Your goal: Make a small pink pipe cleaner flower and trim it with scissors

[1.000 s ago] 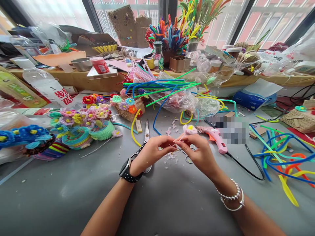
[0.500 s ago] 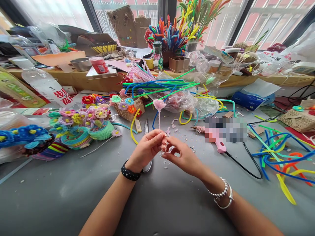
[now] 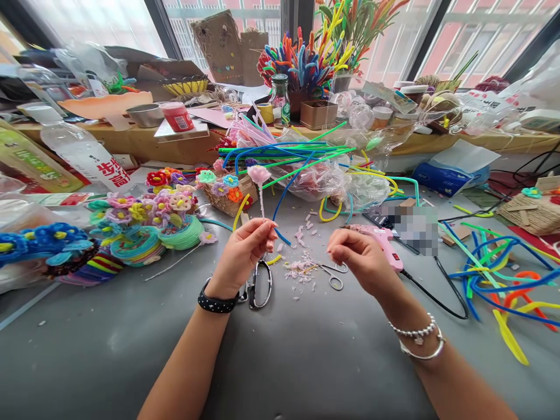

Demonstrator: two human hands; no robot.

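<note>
A pink pipe-cleaner flower (image 3: 259, 174) stands upright on a thin, pale fuzzy stem, pinched between the thumb and fingers of my left hand (image 3: 245, 248). My right hand (image 3: 361, 259) hovers off to the right, apart from the flower, with its fingers curled together; whatever they might hold is hidden. Just behind that hand lies a pink glue gun (image 3: 385, 239), partly covered by it. Small scissors (image 3: 335, 277) rest on the table between my hands, beside a heap of pink fuzzy scraps (image 3: 300, 270). Larger scissors (image 3: 261, 286) lie under my left hand, only their handles showing clearly.
Finished pipe-cleaner flowers in pots (image 3: 144, 233) stand at left, near a water bottle (image 3: 79, 146). Loose coloured pipe cleaners (image 3: 503, 274) sprawl at right, and a bundle (image 3: 280, 150) lies at the back. The glue gun's black cord (image 3: 433, 294) loops across the table.
My hands have come apart. The left carried the flower a little to the left; the right let go of the stem and moved right, toward the glue gun, uncovering the small scissors and scraps.
</note>
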